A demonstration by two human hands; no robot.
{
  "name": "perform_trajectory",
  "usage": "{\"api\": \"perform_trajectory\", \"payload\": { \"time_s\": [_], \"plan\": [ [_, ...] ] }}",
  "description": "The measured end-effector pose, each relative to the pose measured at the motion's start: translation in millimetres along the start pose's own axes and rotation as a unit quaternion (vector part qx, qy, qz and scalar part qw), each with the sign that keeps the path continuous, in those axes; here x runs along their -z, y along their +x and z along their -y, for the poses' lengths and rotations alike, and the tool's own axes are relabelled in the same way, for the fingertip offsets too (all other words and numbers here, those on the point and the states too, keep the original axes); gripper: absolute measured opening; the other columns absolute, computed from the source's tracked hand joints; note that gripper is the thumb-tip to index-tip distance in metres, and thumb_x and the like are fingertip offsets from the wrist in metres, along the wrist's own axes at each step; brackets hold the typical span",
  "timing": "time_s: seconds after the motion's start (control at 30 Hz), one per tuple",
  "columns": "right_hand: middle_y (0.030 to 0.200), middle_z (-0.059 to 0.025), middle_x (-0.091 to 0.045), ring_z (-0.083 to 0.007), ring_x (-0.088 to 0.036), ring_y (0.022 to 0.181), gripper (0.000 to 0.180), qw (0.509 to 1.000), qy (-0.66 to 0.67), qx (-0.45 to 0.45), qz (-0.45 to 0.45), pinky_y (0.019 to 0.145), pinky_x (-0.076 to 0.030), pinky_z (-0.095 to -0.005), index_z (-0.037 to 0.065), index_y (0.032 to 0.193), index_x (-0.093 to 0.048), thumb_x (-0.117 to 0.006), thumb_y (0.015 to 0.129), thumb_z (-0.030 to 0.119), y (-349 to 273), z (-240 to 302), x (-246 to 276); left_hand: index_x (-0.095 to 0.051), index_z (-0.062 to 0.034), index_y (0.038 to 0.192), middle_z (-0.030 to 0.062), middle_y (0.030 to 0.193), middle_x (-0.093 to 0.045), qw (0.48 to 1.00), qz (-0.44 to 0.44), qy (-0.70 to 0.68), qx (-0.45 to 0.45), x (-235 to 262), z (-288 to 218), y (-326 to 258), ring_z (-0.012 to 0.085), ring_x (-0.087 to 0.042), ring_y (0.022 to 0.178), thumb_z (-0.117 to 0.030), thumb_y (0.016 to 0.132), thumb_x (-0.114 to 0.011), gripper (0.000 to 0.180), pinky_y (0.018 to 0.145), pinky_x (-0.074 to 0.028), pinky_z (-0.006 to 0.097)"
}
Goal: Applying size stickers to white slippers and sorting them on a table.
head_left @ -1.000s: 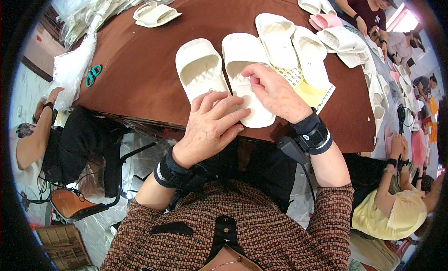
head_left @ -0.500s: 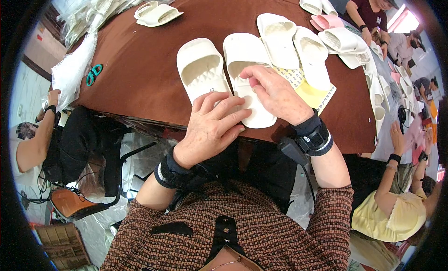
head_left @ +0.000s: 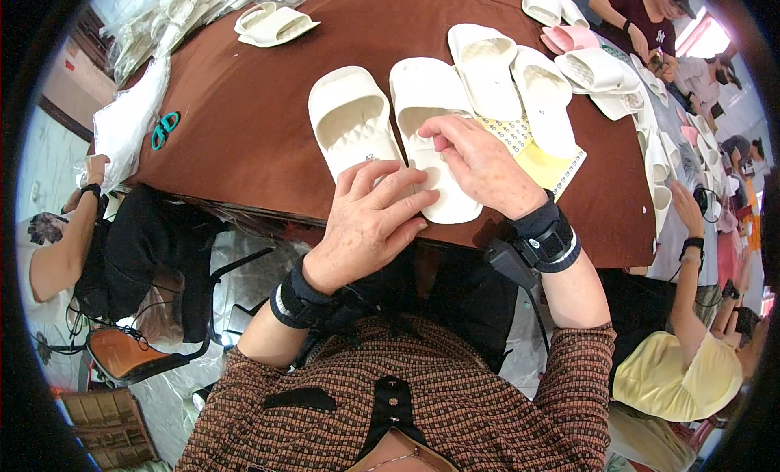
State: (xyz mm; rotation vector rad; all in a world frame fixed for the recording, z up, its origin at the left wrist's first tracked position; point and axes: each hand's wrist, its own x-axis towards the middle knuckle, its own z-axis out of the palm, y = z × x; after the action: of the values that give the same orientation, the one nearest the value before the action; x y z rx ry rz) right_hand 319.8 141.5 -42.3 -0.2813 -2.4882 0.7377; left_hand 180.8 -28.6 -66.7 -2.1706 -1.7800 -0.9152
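Two white slippers lie side by side before me on the brown table, the left slipper (head_left: 348,98) and the right slipper (head_left: 424,75), toes pointing away. A small printed mark shows on the left one's insole. My left hand (head_left: 366,216) lies across both heel ends, fingers spread, the fingertips reaching the right slipper. Over the right slipper's insole my right hand (head_left: 491,167) is bent, fingers together and thumb tucked near them; anything between the fingertips is hidden. Close to that hand lies a yellow-and-white sticker sheet (head_left: 543,165), partly under another pair of white slippers (head_left: 487,70).
A lone white slipper (head_left: 278,25) sits at the far left, teal-handled scissors (head_left: 165,131) near the left edge by clear plastic bags (head_left: 130,110). White and pink slippers (head_left: 569,39) crowd the right. Co-workers sit on both sides; an orange chair (head_left: 126,354) stands at left.
My hands and the slippers stay practically where they were. At the right, the co-worker in yellow has shifted an arm upward toward the slippers.
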Motion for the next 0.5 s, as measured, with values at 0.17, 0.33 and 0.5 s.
{"api": "perform_trajectory", "payload": {
  "time_s": [0.17, 0.33, 0.5],
  "plan": [
    [0.104, -0.0148, -0.063, -0.0353, -0.059, 0.1, 0.024, 1.0, -0.013, 0.01, -0.011, 0.088, -0.048, -0.0436, 0.002, 0.112, -0.057, -0.048, 0.089, 0.002, -2.1, -2.5, -2.4, -0.069, -0.017, 0.118, 0.0008, 0.128, -0.061, 1.0, 0.01, 0.0, 0.006, 1.8, -1.5, -0.6, 0.0278, -0.052, 0.12, -0.017, 0.075, -0.076, 0.043, 0.103, -0.037, 0.045],
    [0.105, -0.0154, -0.063, -0.0355, -0.059, 0.101, 0.026, 1.0, -0.008, 0.015, -0.02, 0.089, -0.048, -0.0437, 0.003, 0.113, -0.057, -0.048, 0.088, 0.002, -3.6, -2.8, -2.3, -0.069, -0.0174, 0.115, 0.0005, 0.125, -0.061, 1.0, 0.002, 0.005, 0.0, 1.0, -0.7, 0.9, 0.0256, -0.052, 0.119, -0.018, 0.075, -0.077, 0.041, 0.102, -0.036, 0.044],
    [0.1, -0.0151, -0.061, -0.0351, -0.059, 0.099, 0.027, 1.0, -0.021, -0.002, 0.014, 0.088, -0.048, -0.0441, 0.003, 0.113, -0.056, -0.048, 0.087, 0.0, -2.2, 0.4, 1.2, -0.069, -0.0172, 0.115, 0.0008, 0.124, -0.061, 1.0, -0.004, 0.004, 0.001, 1.5, -1.0, 0.3, 0.0256, -0.053, 0.118, -0.016, 0.074, -0.077, 0.042, 0.102, -0.037, 0.044]
  ]
}}
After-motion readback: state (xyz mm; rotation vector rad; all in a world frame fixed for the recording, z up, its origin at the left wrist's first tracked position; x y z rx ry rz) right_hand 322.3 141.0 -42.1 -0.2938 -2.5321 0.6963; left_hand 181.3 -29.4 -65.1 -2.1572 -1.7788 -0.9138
